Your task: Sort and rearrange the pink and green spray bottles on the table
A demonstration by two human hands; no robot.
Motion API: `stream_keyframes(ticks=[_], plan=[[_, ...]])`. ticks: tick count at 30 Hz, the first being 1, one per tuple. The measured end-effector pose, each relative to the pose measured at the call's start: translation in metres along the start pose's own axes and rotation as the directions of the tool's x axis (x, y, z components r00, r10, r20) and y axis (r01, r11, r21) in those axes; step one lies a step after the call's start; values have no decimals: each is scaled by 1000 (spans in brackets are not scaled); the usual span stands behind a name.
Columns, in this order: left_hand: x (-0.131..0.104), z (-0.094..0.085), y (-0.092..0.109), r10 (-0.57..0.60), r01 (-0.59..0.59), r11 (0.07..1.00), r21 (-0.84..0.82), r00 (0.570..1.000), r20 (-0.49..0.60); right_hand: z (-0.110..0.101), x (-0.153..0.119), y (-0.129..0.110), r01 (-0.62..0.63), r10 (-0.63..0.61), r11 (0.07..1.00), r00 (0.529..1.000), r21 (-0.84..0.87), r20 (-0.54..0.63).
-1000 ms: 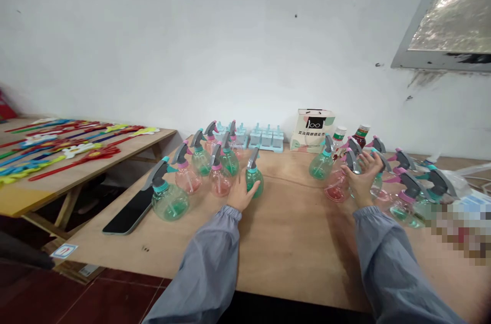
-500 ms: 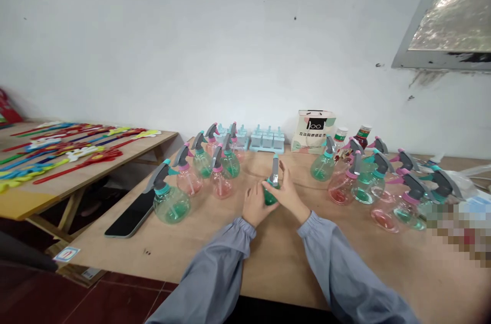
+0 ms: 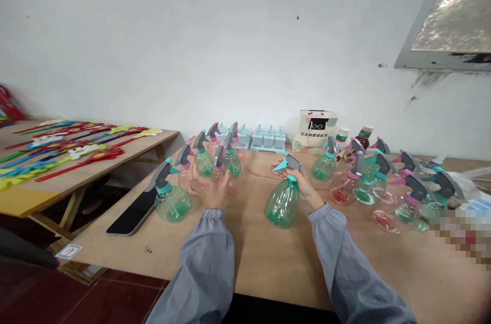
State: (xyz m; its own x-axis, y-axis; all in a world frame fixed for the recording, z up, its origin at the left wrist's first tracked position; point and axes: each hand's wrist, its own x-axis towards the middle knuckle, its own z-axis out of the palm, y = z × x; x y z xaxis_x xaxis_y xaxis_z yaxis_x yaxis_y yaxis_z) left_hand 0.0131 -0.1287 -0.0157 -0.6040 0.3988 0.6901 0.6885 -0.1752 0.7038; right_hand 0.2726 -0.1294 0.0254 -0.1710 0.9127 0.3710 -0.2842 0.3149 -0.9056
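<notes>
Grips a green spray bottle (image 3: 283,205) up by its neck and spray head in the right hand (image 3: 299,181), at center above the tabletop (image 3: 261,262), its body slanting down toward the wearer and its turquoise nozzle facing left. Holds the left hand (image 3: 210,188) open, fingers apart and slightly blurred, in front of two pink spray bottles with grey triggers (whether touching either, impossible to tell). Wears loose blue-grey sleeves (image 3: 210,262), gathered at the wrists, behind both hands. Faces, just left of the left hand, a large green bottle (image 3: 172,204) with a turquoise collar, upright beside a dark-screened phone (image 3: 132,214) lying flat. Has more pink and green sprayers grouped behind the left hand, with pale blue molds (image 3: 268,139) near the wall. Has, to the right of the gripped bottle, a second cluster of sprayers (image 3: 370,188), also pink and green (some overlapping from this angle). Looks past that cluster to a printed carton (image 3: 314,135) with an eyeglasses drawing, beside two white-capped bottles (image 3: 364,135), and to crumpled clear plastic (image 3: 458,181) at far right. Takes in, at far left, a separate table (image 3: 141,160) spread with red, yellow, blue and white hand-shaped sticks (image 3: 92,156).
</notes>
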Motion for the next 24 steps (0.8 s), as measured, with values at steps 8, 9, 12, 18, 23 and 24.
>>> stream_keyframes(ticks=[8,9,12,18,23,24], plan=[[-23,30,-17,192,-163,981,-106,895,402,4,-7,-5,-142,131,988,979,56,158],[-29,33,-14,237,-202,971,-127,877,419,7,-7,-4,-129,120,990,981,50,156],[-41,37,-6,303,-254,952,-169,849,432,13,-6,-8,-59,55,998,990,29,130],[-43,39,-6,312,-261,949,-175,846,432,15,-5,-13,-34,31,999,991,21,130],[-44,39,-5,307,-263,952,-159,846,436,9,-4,-5,-51,44,997,991,54,128],[-44,38,-5,301,-263,953,-148,846,440,8,-4,-4,-31,25,998,993,47,119]])
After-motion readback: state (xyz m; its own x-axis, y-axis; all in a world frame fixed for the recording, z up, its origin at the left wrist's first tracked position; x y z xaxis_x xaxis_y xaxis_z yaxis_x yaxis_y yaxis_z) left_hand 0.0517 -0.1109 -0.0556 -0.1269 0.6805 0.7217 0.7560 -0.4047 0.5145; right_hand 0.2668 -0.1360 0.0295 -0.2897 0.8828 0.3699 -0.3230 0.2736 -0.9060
